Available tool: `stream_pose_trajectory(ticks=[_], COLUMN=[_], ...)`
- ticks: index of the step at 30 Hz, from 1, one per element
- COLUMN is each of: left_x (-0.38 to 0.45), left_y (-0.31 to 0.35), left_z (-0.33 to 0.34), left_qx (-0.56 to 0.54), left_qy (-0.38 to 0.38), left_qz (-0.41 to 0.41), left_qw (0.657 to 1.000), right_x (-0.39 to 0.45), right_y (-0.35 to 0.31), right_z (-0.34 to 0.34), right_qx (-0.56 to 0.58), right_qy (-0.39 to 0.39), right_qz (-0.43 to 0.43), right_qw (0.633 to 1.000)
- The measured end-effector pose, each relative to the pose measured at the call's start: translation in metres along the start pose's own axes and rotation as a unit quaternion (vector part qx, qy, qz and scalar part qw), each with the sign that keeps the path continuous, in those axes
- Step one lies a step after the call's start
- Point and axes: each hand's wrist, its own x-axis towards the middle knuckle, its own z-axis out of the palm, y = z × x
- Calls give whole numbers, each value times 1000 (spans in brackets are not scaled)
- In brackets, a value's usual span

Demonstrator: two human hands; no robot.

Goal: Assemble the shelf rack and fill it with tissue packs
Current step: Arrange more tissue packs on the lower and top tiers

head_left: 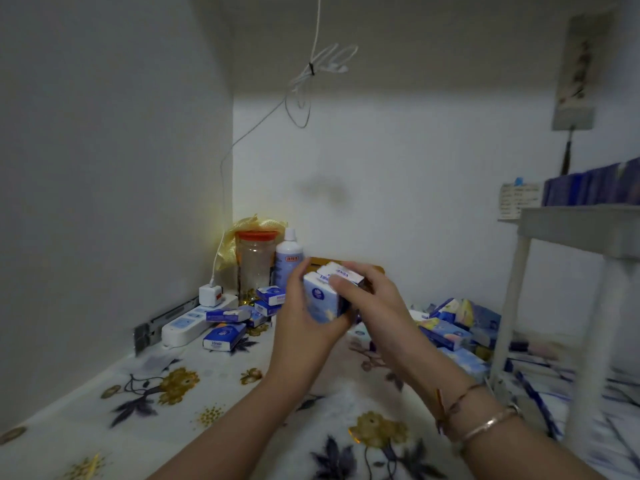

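White walls close round a surface spread with a flowered cloth (194,403), and the shelf rack (568,230) stands at the right edge of the frame, already on its legs with dark blue packs lined along its top tier. Loose tissue packs (450,327) lie scattered at centre right and by the power strip (187,323) at centre left, near a jar (254,261) and a bottle (289,254). Filling seems to be the step in hand: the left hand (304,327) cups a small bundle of packs (323,299) from below, fingers curled round it, while the right hand (374,303) pinches the upper pack with thumb and fingers bent. Both grips are closed on the bundle, held up mid-frame. Next, I judge, the stack wants squaring and carrying right to a free shelf tier.
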Motion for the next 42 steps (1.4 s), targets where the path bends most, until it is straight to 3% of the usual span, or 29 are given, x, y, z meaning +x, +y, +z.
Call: stream_pose_trajectory(ticks=[4,11,15,19,21,24,28,32,42], left_x=[7,-4,-10,-13,-10,-3,12,26,35], left_y=[63,189,237,261,266,268,266,268,258], left_z=[7,31,56,91,110,138,162,176,188], left_qx=[-4,7,-30,-14,-5,-67,-181,-199,-92], left_qy=[-6,-11,-126,-246,-238,-220,-189,-196,-253], left_qz=[45,178,188,133,73,-63,-187,-269,-308], left_qw=[999,984,974,960,969,971,947,922,913], right_x=[-19,-60,-74,-79,-84,-95,-88,-61,-38], right_y=[-67,-184,-233,-275,-288,-291,-271,-246,-218], right_z=[-6,-41,-81,-142,-174,-213,-250,-262,-265], right_qx=[-95,-164,-145,-123,-115,-124,-153,-182,-223], right_qy=[-4,24,68,131,151,118,138,129,77], right_qz=[-78,-201,-206,-170,-159,-109,-2,87,196], right_qw=[992,965,965,969,969,979,978,971,952])
